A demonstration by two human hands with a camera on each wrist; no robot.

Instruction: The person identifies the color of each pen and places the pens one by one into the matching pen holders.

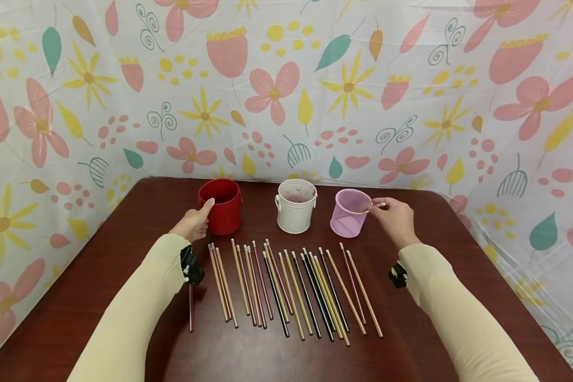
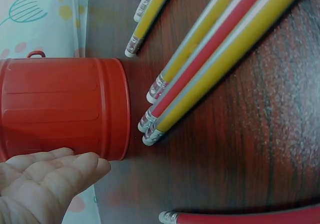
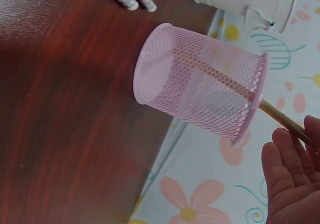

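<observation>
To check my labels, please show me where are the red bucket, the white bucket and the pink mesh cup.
Red bucket (image 1: 227, 218), head view: its front wall.
White bucket (image 1: 295, 217), head view: its front wall.
Pink mesh cup (image 3: 200, 92), right wrist view: its mesh wall.

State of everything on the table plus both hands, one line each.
Red bucket: upright, open-topped.
White bucket: upright, open-topped, stained inside.
Pink mesh cup: upright, open-topped.
Held pencil: slanted, lower end inside the cup.
Loose pencils: lying flat, eraser ends toward the containers.
Left hand: at the red bucket, not wrapped round it.
Right hand: pinching the held pencil.
</observation>
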